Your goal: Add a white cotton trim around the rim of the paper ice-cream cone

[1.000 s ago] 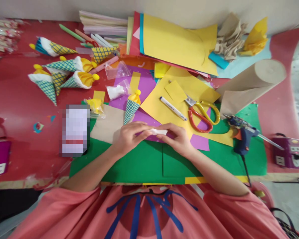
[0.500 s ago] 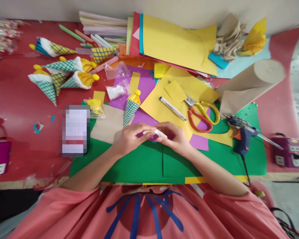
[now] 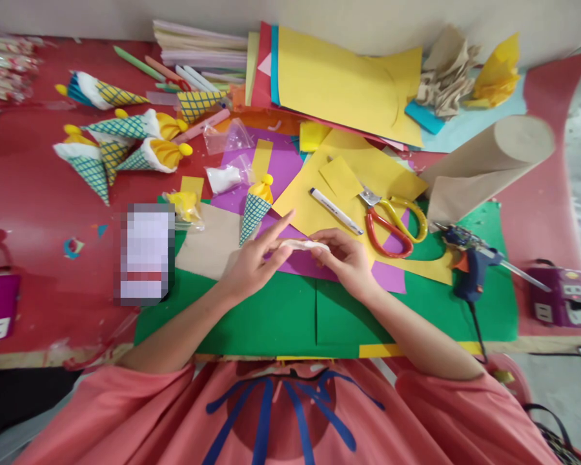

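Note:
My left hand [image 3: 255, 259] and my right hand [image 3: 347, 256] meet over the purple paper [image 3: 304, 261] and together pinch a small white strip [image 3: 304, 245]. Thumb and a lower finger of the left hand close on one end while the index finger points away towards the yellow sheet [image 3: 314, 206]. The right hand's fingers curl round the other end. A check-patterned paper cone with a yellow top [image 3: 254, 208] lies just beyond the left hand. A white marker [image 3: 336, 211] lies beyond the right hand.
Red and yellow scissors [image 3: 392, 219] and a blue glue gun [image 3: 469, 261] lie to the right on the green sheet [image 3: 271, 316]. Several finished cones [image 3: 121, 145] lie at the left. A brown paper roll [image 3: 489, 161] and stacked coloured sheets [image 3: 339, 84] are at the back.
Both hands have lifted slightly away from me with the white strip. The left index finger has stretched out; before it was curled over the strip.

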The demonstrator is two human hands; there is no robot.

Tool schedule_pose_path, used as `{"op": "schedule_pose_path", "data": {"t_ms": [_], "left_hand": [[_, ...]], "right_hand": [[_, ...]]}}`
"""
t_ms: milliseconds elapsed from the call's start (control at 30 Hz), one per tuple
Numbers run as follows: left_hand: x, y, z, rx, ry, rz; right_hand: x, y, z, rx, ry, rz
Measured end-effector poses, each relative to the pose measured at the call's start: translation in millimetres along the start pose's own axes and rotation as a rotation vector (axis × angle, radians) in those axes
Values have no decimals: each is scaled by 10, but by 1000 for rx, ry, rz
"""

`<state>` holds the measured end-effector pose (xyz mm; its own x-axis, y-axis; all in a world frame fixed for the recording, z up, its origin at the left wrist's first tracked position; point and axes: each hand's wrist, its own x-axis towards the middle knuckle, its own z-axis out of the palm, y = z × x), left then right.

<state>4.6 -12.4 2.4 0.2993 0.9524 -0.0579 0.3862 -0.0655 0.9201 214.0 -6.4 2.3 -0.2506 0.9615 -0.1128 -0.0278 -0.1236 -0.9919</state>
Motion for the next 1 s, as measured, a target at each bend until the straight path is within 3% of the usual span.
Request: {"op": "schedule_pose_path", "data": {"t_ms": [100,233,367,467,600,767,1000], "left_hand": [[30,-23,41,-37,48,-95],[46,-38,66,-18,101,-95],[14,0,54,28,70,-99],[-8,5,54,-7,3,-87],[-6,-10,72,-30,-67,-26],[9,53,53,55,-77,-1],[22,64,12,-46,-121,-8]], "right_hand": [[-24,18,9,-92,64,-61],[-64,25,8,-305,119,-220],[-79,11,-16,-460,77,-413],[-81,7,-27,-489,3,-483],[-103,58,-12,-452,-126,-407],[-119,118,-6,-338,-126,-204],[-73,42,-32,-452,-126,-252]]}}
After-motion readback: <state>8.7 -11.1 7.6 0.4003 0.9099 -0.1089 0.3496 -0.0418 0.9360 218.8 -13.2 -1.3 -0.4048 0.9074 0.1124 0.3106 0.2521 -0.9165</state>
